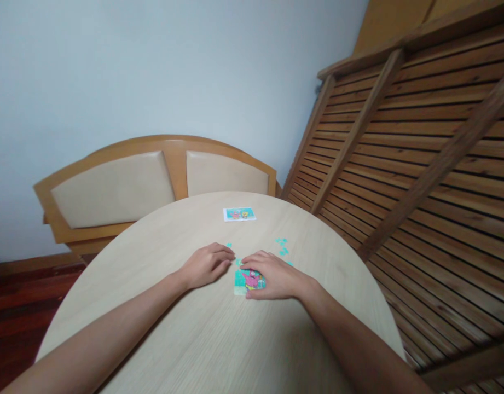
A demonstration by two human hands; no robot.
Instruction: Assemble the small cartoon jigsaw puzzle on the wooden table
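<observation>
A partly assembled jigsaw puzzle [239,283] lies on the round table, its teal picture showing a pink cartoon figure. My right hand [274,274] rests over its right part, thumb by the lower edge and fingers spread across the top, hiding some of it. Just left of the puzzle, my left hand [208,264] lies on the tabletop with its fingers stretched out; I see nothing in it. A small loose teal piece [229,245] is beyond the left fingertips. Several more loose puzzle pieces [283,251] are scattered past my right hand.
A printed reference picture [240,214] with a pink and a yellow cartoon figure lies farther back on the pale wooden table [186,339]. Behind stands a wooden headboard [175,169] with cream panels against the wall. A slatted wooden frame [399,158] leans along the right.
</observation>
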